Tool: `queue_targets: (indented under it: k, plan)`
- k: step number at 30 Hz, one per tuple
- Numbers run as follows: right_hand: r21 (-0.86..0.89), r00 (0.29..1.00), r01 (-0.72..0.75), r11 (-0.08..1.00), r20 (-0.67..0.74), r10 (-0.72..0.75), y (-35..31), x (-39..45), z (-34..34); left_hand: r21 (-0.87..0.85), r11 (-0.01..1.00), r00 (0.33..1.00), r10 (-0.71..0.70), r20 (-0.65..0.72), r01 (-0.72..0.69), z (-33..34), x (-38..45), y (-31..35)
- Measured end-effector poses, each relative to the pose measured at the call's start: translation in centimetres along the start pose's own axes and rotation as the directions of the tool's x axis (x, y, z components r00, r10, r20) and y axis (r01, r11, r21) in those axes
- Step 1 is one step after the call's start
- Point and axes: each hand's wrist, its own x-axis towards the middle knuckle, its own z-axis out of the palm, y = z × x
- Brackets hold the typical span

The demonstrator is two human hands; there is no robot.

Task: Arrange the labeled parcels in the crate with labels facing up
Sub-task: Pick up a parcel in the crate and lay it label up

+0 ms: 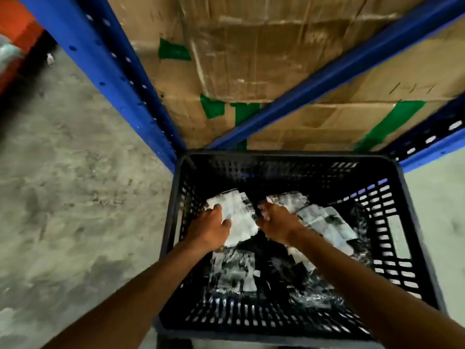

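Note:
A black slotted plastic crate stands on the floor below me, holding several black plastic-wrapped parcels with white labels. Both my arms reach down into it. My left hand grips the left edge of a white-labelled parcel at the back left of the crate. My right hand is closed on the same parcel's right edge. Another labelled parcel lies at the right with its label up, and a third parcel lies near the front. The picture is blurred.
A blue metal rack rises right behind the crate, with a slanted blue beam and taped cardboard boxes on it. Bare concrete floor spreads to the left. Something orange stands at the far left.

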Motion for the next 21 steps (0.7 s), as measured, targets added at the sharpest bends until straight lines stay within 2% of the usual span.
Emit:
queue_targets:
  k: [4,8,11,15,18,20,21]
  plan:
    - [0.062,0.999,0.032,0.998,-0.01,-0.032,1.4,5.7,2.8,-0.032,0.989,0.989,-0.146,-0.01,0.146,4.0,5.3,-1.3]
    - [-0.076,0.999,0.044,0.996,0.004,-0.044,1.8,9.3,4.1,-0.151,0.945,0.956,-0.293,0.007,0.291,6.9,8.7,-1.8]
    - [-0.173,0.998,0.03,0.985,0.061,-0.019,1.6,10.5,4.4,-0.218,0.913,0.936,-0.351,0.016,0.346,7.8,9.7,-2.0]
    - [-0.076,0.991,0.04,0.996,0.133,-0.03,1.0,9.5,3.5,-0.256,0.924,0.956,-0.294,-0.001,0.284,6.8,9.3,-2.2]
    - [0.188,0.979,-0.035,0.982,0.206,-0.004,0.5,8.6,1.4,-0.325,0.926,0.969,-0.233,-0.088,0.193,5.6,7.9,-1.5]
    - [0.3,0.976,-0.102,0.949,0.216,0.037,-0.2,8.4,0.2,-0.5,0.854,0.97,-0.22,-0.103,0.14,4.2,7.1,-1.1]
    - [0.31,0.972,-0.117,0.944,0.233,0.044,-0.7,8.5,-0.1,-0.616,0.78,0.973,-0.213,-0.088,0.115,3.3,6.6,-0.9]
